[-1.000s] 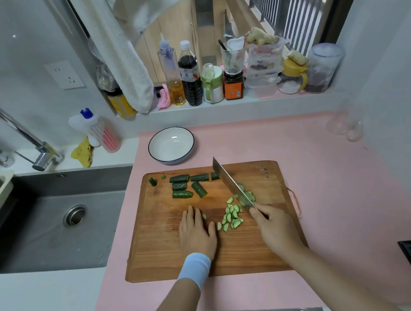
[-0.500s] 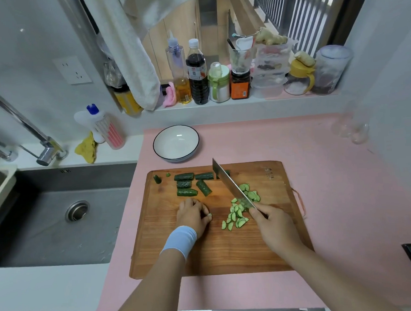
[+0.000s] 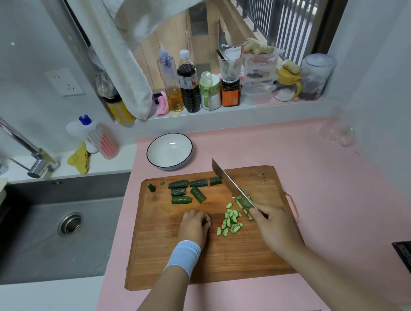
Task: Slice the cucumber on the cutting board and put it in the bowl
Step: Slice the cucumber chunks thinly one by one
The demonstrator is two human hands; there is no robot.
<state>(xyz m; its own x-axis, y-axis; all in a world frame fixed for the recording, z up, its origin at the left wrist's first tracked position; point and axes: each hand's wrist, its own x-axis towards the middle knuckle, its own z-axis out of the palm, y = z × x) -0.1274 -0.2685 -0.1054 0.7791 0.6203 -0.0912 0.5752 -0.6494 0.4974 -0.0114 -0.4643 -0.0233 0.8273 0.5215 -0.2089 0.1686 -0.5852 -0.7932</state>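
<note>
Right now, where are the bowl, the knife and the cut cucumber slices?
bowl (image 3: 169, 153): head view, bare white inside.
knife (image 3: 230, 186): head view, middle of the blade.
cucumber slices (image 3: 230, 222): head view, middle of the pile.

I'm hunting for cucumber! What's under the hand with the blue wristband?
A small green cucumber end peeks out from the left hand's curled fingers, on the wooden cutting board. Anything beneath the palm is covered.
</note>
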